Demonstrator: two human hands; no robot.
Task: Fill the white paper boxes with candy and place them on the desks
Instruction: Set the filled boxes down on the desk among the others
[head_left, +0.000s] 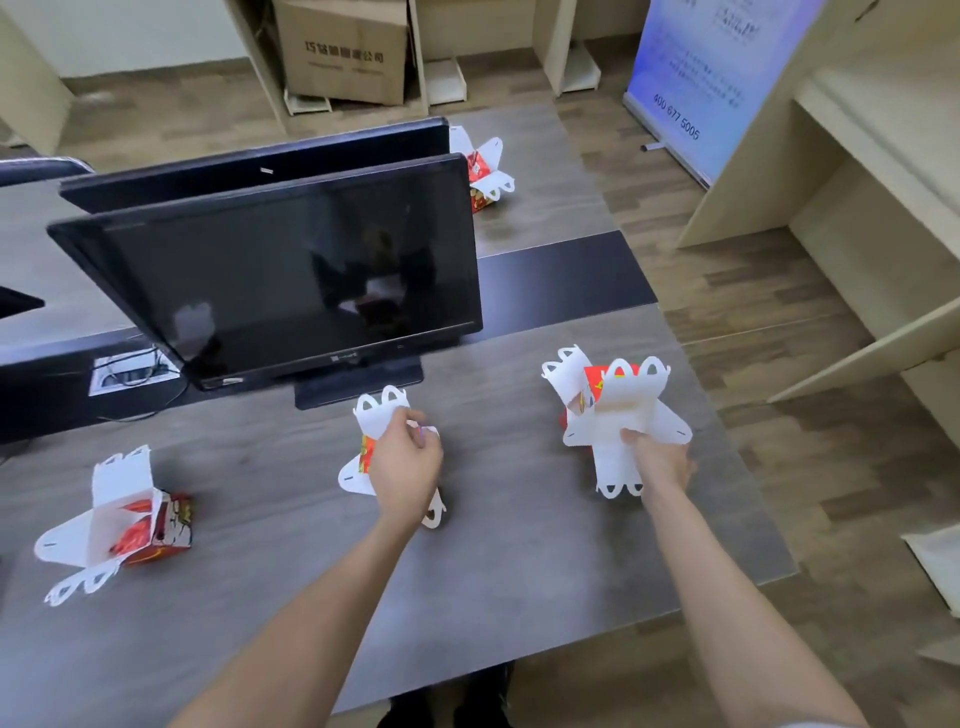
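My left hand (406, 465) grips a white paper box (375, 415) with red sides, its flaps spread open, just above the grey desk (519, 545) in front of the monitor. My right hand (660, 460) holds another open white box (618, 410) by a near flap, at the desk's right side; red shows inside it. A third open box (122, 519) with red candy inside rests on the desk at the left. A fourth box (485, 169) stands on the far desk behind the monitors.
Two dark monitors (291, 270) stand back to back across the middle, with a cable port (132, 369) at the left. A cardboard carton (345, 49) sits on the floor beyond. A banner stand (701, 78) and pale shelving (857, 182) are at the right.
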